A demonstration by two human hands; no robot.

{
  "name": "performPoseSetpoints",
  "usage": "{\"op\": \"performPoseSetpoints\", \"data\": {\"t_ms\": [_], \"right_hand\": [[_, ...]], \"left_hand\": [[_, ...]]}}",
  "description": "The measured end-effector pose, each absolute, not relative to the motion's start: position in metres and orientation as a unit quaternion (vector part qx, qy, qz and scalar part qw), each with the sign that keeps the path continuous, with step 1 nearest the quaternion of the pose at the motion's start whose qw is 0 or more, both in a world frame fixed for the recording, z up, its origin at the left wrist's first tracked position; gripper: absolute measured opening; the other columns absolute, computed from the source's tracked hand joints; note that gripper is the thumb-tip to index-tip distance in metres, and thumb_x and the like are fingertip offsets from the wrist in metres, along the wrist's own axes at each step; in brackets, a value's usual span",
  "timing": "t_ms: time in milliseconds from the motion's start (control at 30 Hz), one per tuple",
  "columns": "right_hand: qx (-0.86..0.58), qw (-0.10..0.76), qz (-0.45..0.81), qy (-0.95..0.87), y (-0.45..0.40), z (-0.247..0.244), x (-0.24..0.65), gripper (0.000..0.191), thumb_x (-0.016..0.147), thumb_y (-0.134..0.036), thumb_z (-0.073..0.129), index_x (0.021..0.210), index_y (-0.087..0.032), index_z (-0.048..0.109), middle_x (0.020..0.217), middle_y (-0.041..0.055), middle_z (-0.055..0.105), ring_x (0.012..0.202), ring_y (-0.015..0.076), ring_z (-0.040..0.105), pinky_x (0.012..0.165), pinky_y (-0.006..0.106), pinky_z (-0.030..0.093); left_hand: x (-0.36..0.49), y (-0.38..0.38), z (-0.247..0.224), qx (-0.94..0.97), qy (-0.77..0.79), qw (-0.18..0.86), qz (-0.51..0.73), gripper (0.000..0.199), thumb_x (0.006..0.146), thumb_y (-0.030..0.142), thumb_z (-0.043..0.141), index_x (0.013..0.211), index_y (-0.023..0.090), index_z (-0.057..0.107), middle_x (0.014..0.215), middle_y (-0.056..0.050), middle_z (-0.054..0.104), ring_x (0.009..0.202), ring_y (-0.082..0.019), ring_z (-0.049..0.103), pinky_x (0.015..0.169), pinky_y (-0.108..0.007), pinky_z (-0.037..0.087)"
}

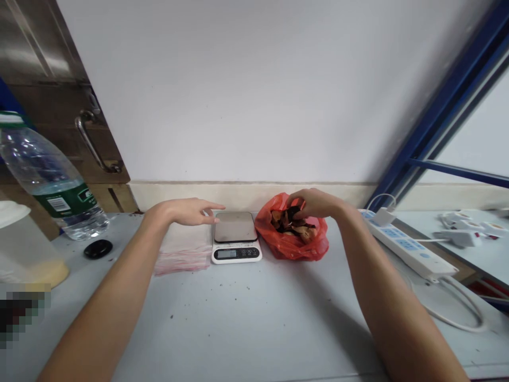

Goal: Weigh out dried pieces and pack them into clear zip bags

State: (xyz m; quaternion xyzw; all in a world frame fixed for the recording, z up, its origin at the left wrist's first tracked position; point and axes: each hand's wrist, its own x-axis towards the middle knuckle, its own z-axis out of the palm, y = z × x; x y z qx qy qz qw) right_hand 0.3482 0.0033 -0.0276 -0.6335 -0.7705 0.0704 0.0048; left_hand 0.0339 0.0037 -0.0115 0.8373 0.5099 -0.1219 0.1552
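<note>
My left hand point(189, 211) hovers at the left edge of a small kitchen scale point(236, 228). Its index finger is stretched out, the thumb is apart, and it holds nothing. Below that hand lies a stack of clear plastic bags with pink edges point(183, 254). The scale's steel plate is bare, and its display is lit but too small to read surely. To the right stands an open red plastic bag point(274, 246) full of brown, curled pieces like dried peel point(296, 225). My right hand point(314, 202) reaches into it, bent fingers closed on a dark piece; the fingertips are partly hidden.
At the left stand a large water bottle point(63, 196) and a whitish plastic container point(24, 249), with a black round lid point(98, 249) nearby. A white power strip point(409, 249) with its cable lies at the right. Behind everything rises a white wall point(246, 95). Dark crumbs dot the table point(238, 339).
</note>
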Motion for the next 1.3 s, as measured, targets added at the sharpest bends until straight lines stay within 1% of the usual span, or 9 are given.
{"op": "performPoseSetpoints", "data": {"t_ms": [200,400,567,700,767,900,1100,1200,1300], "right_hand": [[-0.634,0.091,0.123,-0.758,-0.003,-0.018,0.351,0.039,0.076,-0.018,0.071,0.114,-0.024,0.073,0.108,0.0041,0.077,0.086,0.0192,0.072,0.074,0.026,0.054],[-0.639,0.154,0.193,-0.728,-0.009,-0.011,0.351,0.037,0.075,-0.02,0.073,0.112,-0.02,0.073,0.098,0.0053,0.079,0.086,0.0217,0.073,0.08,0.031,0.056],[-0.56,0.277,0.324,-0.711,-0.01,-0.015,0.336,0.03,0.075,-0.022,0.076,0.105,-0.017,0.072,0.09,0.0061,0.079,0.085,0.0217,0.073,0.079,0.031,0.058],[-0.521,0.356,0.394,-0.669,-0.007,-0.032,0.298,0.027,0.078,-0.016,0.075,0.104,-0.018,0.07,0.091,0.0053,0.079,0.081,0.0183,0.074,0.077,0.028,0.057],[-0.516,0.353,0.396,-0.672,-0.004,-0.046,0.277,0.022,0.08,-0.014,0.074,0.101,-0.017,0.07,0.089,0.0054,0.079,0.078,0.0172,0.073,0.073,0.027,0.056],[-0.546,0.333,0.341,-0.689,0.0,-0.072,0.245,0.023,0.081,-0.008,0.072,0.103,-0.016,0.07,0.093,0.0076,0.079,0.083,0.0172,0.073,0.077,0.027,0.056],[-0.551,0.299,0.248,-0.739,-0.003,-0.084,0.235,0.022,0.086,-0.015,0.068,0.108,-0.017,0.073,0.104,0.0094,0.079,0.089,0.0199,0.073,0.081,0.03,0.056],[-0.56,0.268,0.211,-0.755,-0.004,-0.08,0.238,0.018,0.086,-0.017,0.067,0.101,-0.017,0.077,0.098,0.0082,0.08,0.088,0.0214,0.073,0.081,0.03,0.054],[-0.568,0.238,0.192,-0.764,-0.003,-0.076,0.243,0.016,0.087,-0.021,0.066,0.093,-0.015,0.08,0.089,0.0065,0.08,0.085,0.0223,0.071,0.076,0.029,0.052]], "left_hand": [[0.031,0.007,-0.015,0.846,0.498,0.145,-0.122,0.069,0.094,0.049,0.04,0.159,0.026,0.032,0.149,-0.007,0.057,0.125,-0.022,0.061,0.101,-0.028,0.044],[0.033,0.006,-0.015,0.844,0.498,0.152,-0.127,0.069,0.094,0.049,0.042,0.158,0.025,0.033,0.151,-0.008,0.055,0.126,-0.023,0.061,0.102,-0.028,0.044],[0.032,0.008,-0.016,0.848,0.491,0.153,-0.128,0.071,0.094,0.05,0.042,0.158,0.022,0.032,0.149,-0.009,0.056,0.126,-0.023,0.061,0.103,-0.028,0.043],[0.029,0.01,-0.019,0.852,0.485,0.152,-0.124,0.072,0.094,0.052,0.042,0.159,0.023,0.031,0.15,-0.009,0.055,0.126,-0.023,0.061,0.104,-0.028,0.043],[0.029,0.01,-0.021,0.851,0.486,0.152,-0.124,0.071,0.094,0.051,0.043,0.159,0.024,0.031,0.151,-0.009,0.054,0.126,-0.022,0.061,0.104,-0.029,0.043],[0.031,0.012,-0.027,0.849,0.493,0.142,-0.129,0.07,0.093,0.047,0.046,0.158,0.025,0.032,0.152,-0.009,0.054,0.127,-0.024,0.06,0.104,-0.031,0.043],[0.035,0.015,-0.034,0.859,0.479,0.136,-0.12,0.064,0.093,0.042,0.049,0.154,0.028,0.04,0.144,-0.009,0.061,0.12,-0.025,0.064,0.101,-0.033,0.046],[0.037,0.014,-0.033,0.862,0.471,0.136,-0.126,0.057,0.094,0.039,0.049,0.15,0.03,0.048,0.141,-0.008,0.064,0.117,-0.024,0.066,0.098,-0.032,0.047],[0.038,0.012,-0.031,0.859,0.478,0.133,-0.126,0.057,0.094,0.041,0.049,0.15,0.029,0.048,0.141,-0.009,0.064,0.118,-0.025,0.066,0.098,-0.032,0.047]]}}
